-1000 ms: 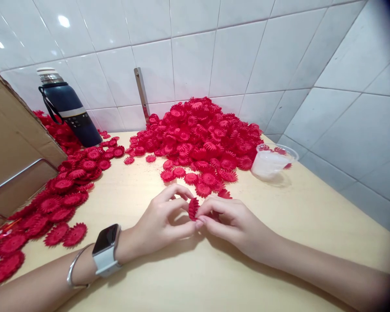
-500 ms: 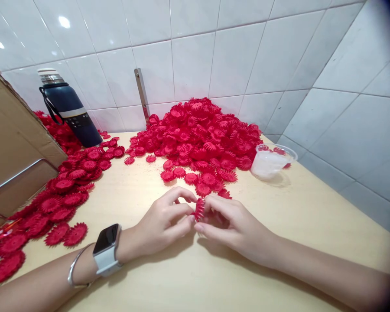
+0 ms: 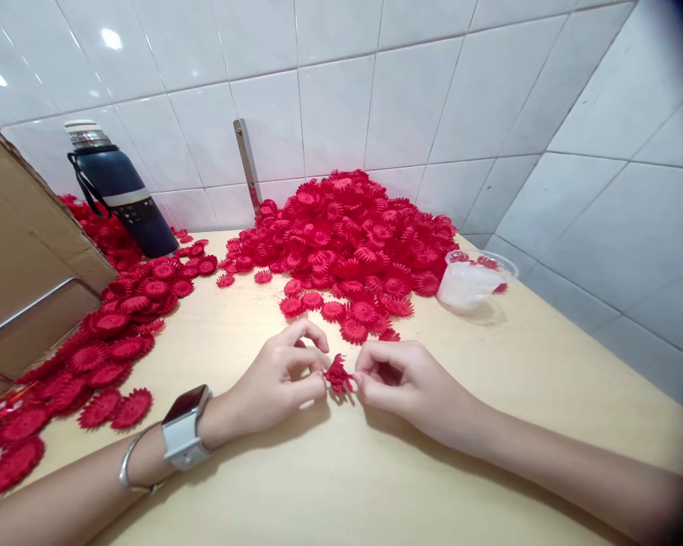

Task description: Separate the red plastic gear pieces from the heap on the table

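A small red flower-shaped piece (image 3: pixel 338 376) with toothed petals is pinched between both hands just above the light wooden table (image 3: pixel 330 485). My left hand (image 3: pixel 278 379), with a watch and bangle on its wrist, grips the piece's left side with thumb and fingers. Its right side is held by the fingertips of my right hand (image 3: pixel 401 383). Just beyond the hands lies a big heap of the same red flower pieces (image 3: pixel 347 235) against the tiled wall.
A second spread of red pieces (image 3: pixel 102 341) runs along the left. A dark blue bottle (image 3: pixel 119 193) stands at the back left beside a cardboard box (image 3: pixel 23 265). A clear plastic cup (image 3: pixel 472 280) lies at the right. White tiled walls close off the back and right.
The red piece stood upright as a flat disc between the fingers; now it looks folded or crumpled smaller, and both hands have drawn slightly apart around it.
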Motion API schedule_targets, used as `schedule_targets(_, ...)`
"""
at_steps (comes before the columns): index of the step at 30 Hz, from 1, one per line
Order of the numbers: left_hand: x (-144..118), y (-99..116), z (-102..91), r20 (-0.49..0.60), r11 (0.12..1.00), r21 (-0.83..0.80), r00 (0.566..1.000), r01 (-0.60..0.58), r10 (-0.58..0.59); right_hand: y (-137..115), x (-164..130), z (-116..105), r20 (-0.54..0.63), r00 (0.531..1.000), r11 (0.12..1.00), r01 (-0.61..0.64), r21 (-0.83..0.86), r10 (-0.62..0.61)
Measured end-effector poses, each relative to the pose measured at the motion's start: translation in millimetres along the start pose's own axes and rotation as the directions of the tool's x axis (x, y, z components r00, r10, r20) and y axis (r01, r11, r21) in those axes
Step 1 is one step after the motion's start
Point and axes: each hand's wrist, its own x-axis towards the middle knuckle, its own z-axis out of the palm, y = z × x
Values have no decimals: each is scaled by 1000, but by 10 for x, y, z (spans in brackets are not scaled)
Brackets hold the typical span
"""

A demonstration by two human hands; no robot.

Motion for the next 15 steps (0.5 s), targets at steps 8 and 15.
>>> schedule_targets(8,13,-27,29,-141,997,14,987,75,-72,-18,3,-12,-105,990,994,-94,52,99)
schedule_targets(15,2,-1,58,-230,993,51,969,104,-90,-15,-12,-12,-204,974,995,-84,55,94)
